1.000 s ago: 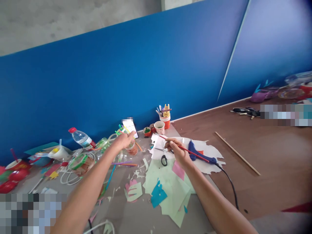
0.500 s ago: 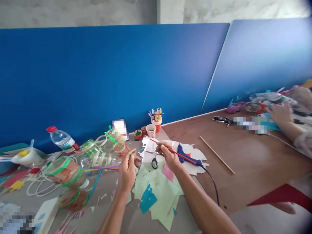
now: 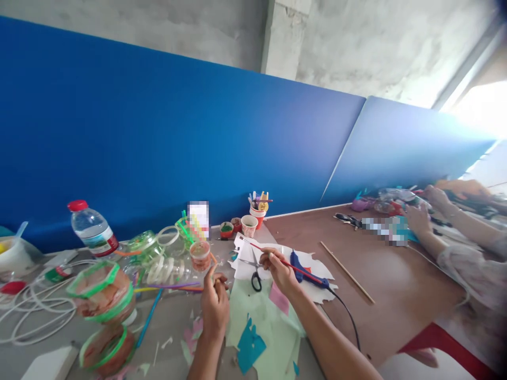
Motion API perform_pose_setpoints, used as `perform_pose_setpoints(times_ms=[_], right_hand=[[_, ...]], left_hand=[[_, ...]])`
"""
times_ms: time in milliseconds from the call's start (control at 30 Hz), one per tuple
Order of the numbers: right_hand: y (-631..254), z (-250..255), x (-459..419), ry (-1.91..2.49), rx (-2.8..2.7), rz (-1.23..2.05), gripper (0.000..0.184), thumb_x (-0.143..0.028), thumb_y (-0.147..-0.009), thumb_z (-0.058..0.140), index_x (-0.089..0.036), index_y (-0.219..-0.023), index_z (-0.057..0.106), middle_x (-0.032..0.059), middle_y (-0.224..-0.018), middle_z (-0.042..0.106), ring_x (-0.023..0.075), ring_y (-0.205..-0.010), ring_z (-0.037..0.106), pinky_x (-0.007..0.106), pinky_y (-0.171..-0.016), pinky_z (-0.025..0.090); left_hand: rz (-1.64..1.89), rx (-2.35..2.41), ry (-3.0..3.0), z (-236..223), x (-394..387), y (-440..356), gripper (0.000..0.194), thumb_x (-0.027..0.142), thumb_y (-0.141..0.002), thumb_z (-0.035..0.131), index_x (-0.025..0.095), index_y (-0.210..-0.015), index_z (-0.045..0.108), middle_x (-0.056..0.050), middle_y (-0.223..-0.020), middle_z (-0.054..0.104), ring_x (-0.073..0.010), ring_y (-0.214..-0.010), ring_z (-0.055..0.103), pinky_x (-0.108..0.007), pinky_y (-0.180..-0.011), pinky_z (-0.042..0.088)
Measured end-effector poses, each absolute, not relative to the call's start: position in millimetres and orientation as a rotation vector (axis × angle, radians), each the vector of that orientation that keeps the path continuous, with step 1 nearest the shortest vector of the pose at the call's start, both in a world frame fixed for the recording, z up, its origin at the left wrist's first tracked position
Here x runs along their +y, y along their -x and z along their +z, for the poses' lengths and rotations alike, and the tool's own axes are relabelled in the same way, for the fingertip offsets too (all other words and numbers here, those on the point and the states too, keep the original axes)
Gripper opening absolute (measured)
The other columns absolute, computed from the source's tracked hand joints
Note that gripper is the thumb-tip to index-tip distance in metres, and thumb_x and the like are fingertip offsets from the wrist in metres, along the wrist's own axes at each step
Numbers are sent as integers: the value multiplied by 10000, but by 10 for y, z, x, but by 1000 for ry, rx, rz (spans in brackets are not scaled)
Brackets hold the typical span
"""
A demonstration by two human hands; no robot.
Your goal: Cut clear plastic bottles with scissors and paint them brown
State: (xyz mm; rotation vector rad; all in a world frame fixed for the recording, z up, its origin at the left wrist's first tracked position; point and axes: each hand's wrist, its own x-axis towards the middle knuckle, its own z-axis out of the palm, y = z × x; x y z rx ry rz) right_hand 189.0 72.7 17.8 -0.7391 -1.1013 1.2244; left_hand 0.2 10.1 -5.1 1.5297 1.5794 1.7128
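My right hand [image 3: 280,269] grips a slim red paintbrush [image 3: 304,271]. Its tip points up and left, over white paper [image 3: 245,270] near the paper cup. Scissors [image 3: 256,279] with black handles lie just left of that hand, and a blue glue gun [image 3: 295,264] is to its right. My left hand [image 3: 215,298] hovers above the table with loosely bent, parted fingers, and I see nothing held in it. Beyond its fingers stands a small cup of reddish contents [image 3: 200,256]. Pale green sheets [image 3: 273,332] and a torn blue paper piece [image 3: 250,345] lie between my forearms.
On the left are a red-capped bottle [image 3: 93,229], green-rimmed containers [image 3: 101,293], a white cable [image 3: 39,311] and straws. Paint cups [image 3: 226,229] and a cup of tools [image 3: 258,215] stand near the blue partition [image 3: 178,132]. A wooden stick [image 3: 346,272] lies right; another person's hands [image 3: 420,219] work beyond.
The view has tilted and shifted, so the scene sits lower in the frame. My right hand still holds the brush. The other person's hands have moved slightly.
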Motion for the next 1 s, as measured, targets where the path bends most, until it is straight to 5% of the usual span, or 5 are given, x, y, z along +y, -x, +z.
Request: perform_pose_setpoints(times_ms=[600, 1000], right_hand=[[-1664, 734, 1278, 755, -1101, 1243, 329, -448, -748, 656, -176, -934, 652, 47, -736, 680, 133, -543, 540, 283, -528, 427], [-1439, 877, 2034, 1164, -1073, 1197, 482, -601, -844, 478, -136, -847, 607, 7, -522, 602, 85, -377, 463, 212, -402, 362]], left_hand=[[1677, 1622, -1377, -142, 133, -27, 428, 402, -854, 496, 188, -1224, 485, -64, -810, 665, -205, -729, 670, -330, -689, 538], [1620, 1632, -1442, -267, 156, -17, 377, 368, -895, 420, 143, -1188, 491, -84, -862, 674, -191, -745, 667, -341, -716, 536]])
